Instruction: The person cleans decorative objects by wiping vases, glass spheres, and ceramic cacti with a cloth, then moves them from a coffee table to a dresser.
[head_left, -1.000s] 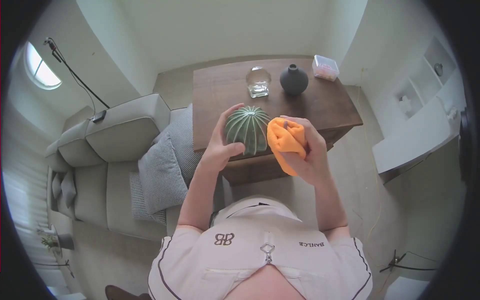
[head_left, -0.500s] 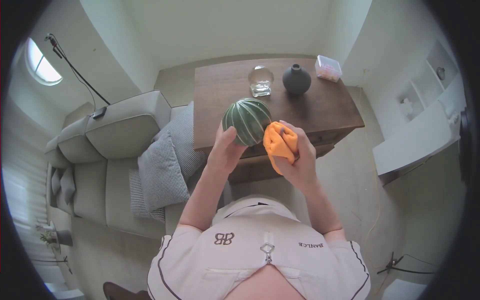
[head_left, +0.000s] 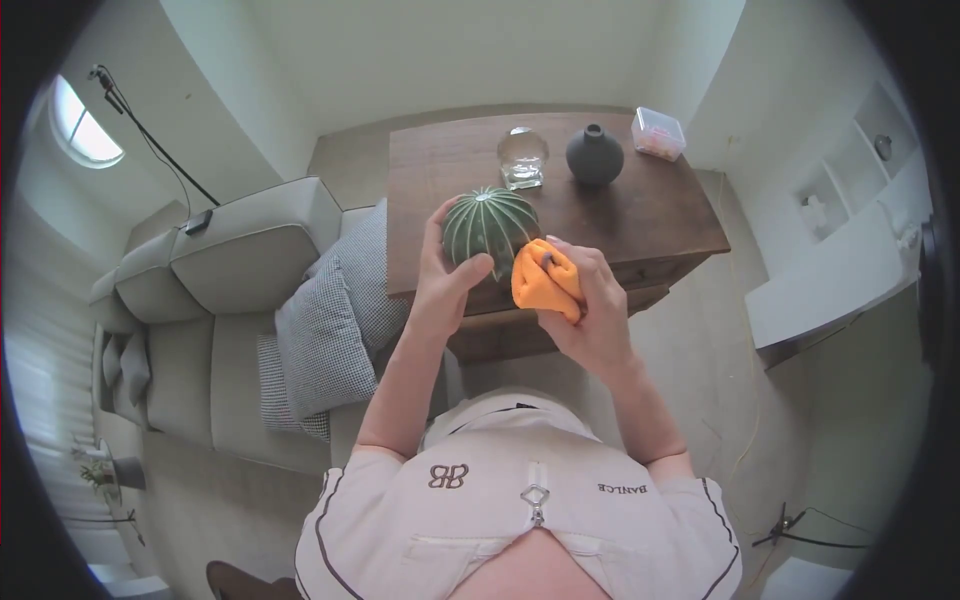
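**Room and furnishings**

Plain pale walls; light beige floor. Small window at upper left, bright with daylight. Grey sofa along the left side, with a checked cushion at the end just beside the dark wooden tabletop. White shelf unit at right. Thin black stand behind the sofa, against the wall.

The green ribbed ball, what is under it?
The left hand cups the green ribbed ball from below, and the orange cloth in the right hand touches its lower side. Its underside is covered.
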